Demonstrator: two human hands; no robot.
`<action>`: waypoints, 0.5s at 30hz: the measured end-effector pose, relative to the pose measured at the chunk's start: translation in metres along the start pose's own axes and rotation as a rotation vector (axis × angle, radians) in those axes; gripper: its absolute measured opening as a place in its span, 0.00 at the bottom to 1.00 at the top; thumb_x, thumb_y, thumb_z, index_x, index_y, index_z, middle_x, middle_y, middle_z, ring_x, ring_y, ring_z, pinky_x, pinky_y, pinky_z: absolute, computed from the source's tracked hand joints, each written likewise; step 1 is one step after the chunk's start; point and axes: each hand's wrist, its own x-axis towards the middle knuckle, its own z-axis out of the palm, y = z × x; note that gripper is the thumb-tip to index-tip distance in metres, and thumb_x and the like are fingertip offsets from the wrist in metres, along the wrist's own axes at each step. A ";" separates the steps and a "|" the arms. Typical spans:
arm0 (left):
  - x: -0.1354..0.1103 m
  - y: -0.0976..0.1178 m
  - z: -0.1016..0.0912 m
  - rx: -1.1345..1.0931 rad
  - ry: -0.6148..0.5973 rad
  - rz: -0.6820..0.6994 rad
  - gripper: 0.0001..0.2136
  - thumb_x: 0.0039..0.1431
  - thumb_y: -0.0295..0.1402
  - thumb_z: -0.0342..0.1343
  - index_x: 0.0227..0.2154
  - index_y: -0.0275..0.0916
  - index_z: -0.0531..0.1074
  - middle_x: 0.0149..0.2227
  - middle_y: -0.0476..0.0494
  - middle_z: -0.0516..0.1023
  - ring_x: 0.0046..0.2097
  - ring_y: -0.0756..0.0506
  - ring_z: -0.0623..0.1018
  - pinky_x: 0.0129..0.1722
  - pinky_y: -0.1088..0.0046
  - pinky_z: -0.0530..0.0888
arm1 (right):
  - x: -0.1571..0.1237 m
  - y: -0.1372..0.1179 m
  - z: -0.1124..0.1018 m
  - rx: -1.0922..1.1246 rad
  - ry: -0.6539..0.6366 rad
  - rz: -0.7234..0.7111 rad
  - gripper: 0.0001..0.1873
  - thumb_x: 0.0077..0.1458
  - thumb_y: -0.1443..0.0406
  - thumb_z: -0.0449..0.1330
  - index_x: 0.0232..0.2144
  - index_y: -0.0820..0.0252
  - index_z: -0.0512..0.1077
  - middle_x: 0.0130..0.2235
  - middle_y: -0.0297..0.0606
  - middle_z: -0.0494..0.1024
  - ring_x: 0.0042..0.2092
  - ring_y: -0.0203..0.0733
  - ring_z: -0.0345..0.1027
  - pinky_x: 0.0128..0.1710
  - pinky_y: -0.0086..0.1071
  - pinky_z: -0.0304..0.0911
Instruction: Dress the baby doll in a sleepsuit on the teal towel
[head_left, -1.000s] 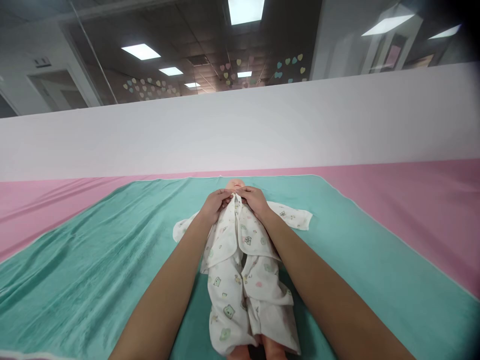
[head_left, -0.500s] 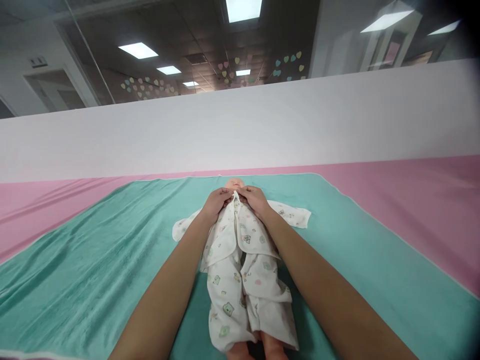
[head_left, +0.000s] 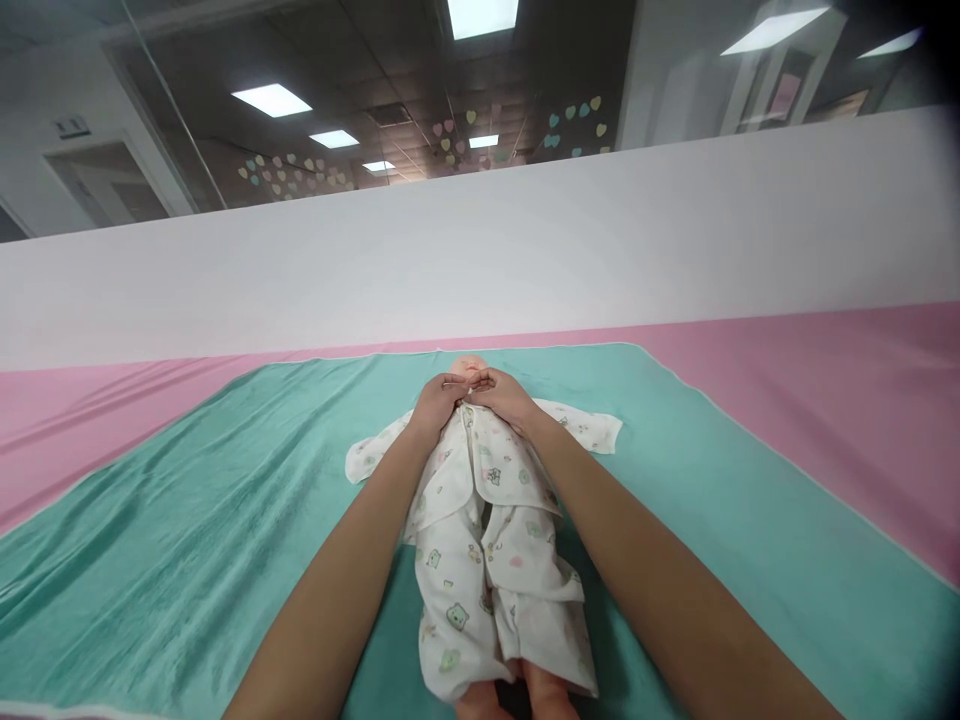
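Note:
A baby doll [head_left: 469,366] lies on its back on a teal blanket [head_left: 187,520], head away from me, feet at the bottom edge. It wears a white romper [head_left: 487,550] printed with small animals. My left hand [head_left: 437,402] and my right hand [head_left: 504,396] meet at the doll's neck, fingers closed in a pinch on the two front edges of the romper's collar. The doll's face is mostly hidden behind my fingers. The romper's sleeves lie spread flat to either side.
The teal blanket rests on a pink sheet [head_left: 825,380] that runs to both sides. A low white wall [head_left: 525,260] stands behind it, with glass above and ceiling lights beyond.
My hands have closed in slightly at the collar, drawing the two front edges together under the doll's chin. The view has shifted a little; the doll lies as before.

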 end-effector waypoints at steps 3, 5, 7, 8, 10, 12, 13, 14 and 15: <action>0.003 -0.006 -0.004 -0.120 -0.044 -0.029 0.12 0.39 0.30 0.61 0.31 0.36 0.68 0.19 0.53 0.67 0.22 0.53 0.66 0.24 0.77 0.61 | -0.001 0.002 -0.001 0.051 0.006 0.021 0.16 0.34 0.67 0.64 0.31 0.61 0.68 0.35 0.34 0.72 0.38 0.37 0.67 0.41 0.33 0.61; 0.005 -0.009 -0.006 -0.196 -0.056 -0.038 0.14 0.38 0.29 0.61 0.31 0.36 0.67 0.20 0.54 0.66 0.21 0.55 0.64 0.22 0.79 0.59 | 0.000 0.003 -0.001 0.040 0.004 0.023 0.17 0.34 0.67 0.64 0.31 0.61 0.68 0.35 0.35 0.72 0.39 0.37 0.66 0.42 0.33 0.61; 0.007 -0.011 -0.008 -0.223 -0.059 -0.034 0.16 0.38 0.29 0.61 0.33 0.37 0.66 0.20 0.55 0.66 0.20 0.56 0.63 0.22 0.79 0.59 | 0.001 0.004 -0.001 0.021 0.002 0.018 0.17 0.34 0.66 0.64 0.32 0.61 0.68 0.35 0.35 0.72 0.39 0.37 0.66 0.42 0.32 0.60; 0.007 -0.012 -0.009 -0.240 -0.062 -0.036 0.17 0.38 0.29 0.61 0.34 0.37 0.65 0.20 0.56 0.66 0.21 0.56 0.63 0.22 0.79 0.59 | 0.001 0.004 -0.001 0.014 -0.002 0.017 0.17 0.35 0.67 0.63 0.32 0.62 0.68 0.35 0.35 0.72 0.40 0.37 0.66 0.42 0.32 0.60; 0.007 -0.014 -0.010 -0.285 -0.060 -0.051 0.19 0.38 0.29 0.61 0.36 0.38 0.65 0.20 0.56 0.66 0.21 0.56 0.64 0.22 0.80 0.60 | 0.001 0.003 0.000 -0.004 -0.006 0.013 0.16 0.35 0.67 0.63 0.32 0.62 0.68 0.35 0.35 0.72 0.39 0.36 0.66 0.42 0.32 0.60; 0.007 -0.015 -0.010 -0.321 -0.047 -0.072 0.20 0.38 0.30 0.61 0.38 0.39 0.64 0.19 0.57 0.65 0.20 0.56 0.64 0.22 0.80 0.60 | 0.001 0.002 0.000 -0.037 -0.003 0.004 0.15 0.36 0.67 0.62 0.31 0.62 0.68 0.35 0.34 0.72 0.39 0.36 0.66 0.42 0.32 0.60; 0.006 -0.015 -0.010 -0.328 -0.038 -0.081 0.21 0.38 0.30 0.62 0.38 0.39 0.64 0.19 0.57 0.65 0.20 0.56 0.64 0.22 0.80 0.60 | 0.001 0.001 0.001 -0.049 0.002 -0.002 0.15 0.35 0.67 0.62 0.31 0.62 0.68 0.35 0.34 0.72 0.39 0.36 0.66 0.42 0.32 0.60; 0.006 -0.014 -0.010 -0.325 -0.028 -0.087 0.21 0.37 0.30 0.62 0.38 0.39 0.64 0.19 0.57 0.66 0.20 0.55 0.64 0.22 0.79 0.61 | 0.001 0.001 0.001 -0.057 0.006 -0.005 0.15 0.35 0.67 0.62 0.31 0.62 0.68 0.34 0.34 0.72 0.38 0.36 0.66 0.42 0.31 0.60; 0.005 -0.014 -0.009 -0.315 -0.020 -0.088 0.21 0.37 0.30 0.62 0.38 0.38 0.64 0.19 0.57 0.66 0.20 0.55 0.65 0.22 0.79 0.61 | 0.000 0.000 0.001 -0.061 0.008 -0.006 0.15 0.35 0.67 0.62 0.31 0.62 0.68 0.34 0.34 0.72 0.38 0.35 0.66 0.42 0.31 0.60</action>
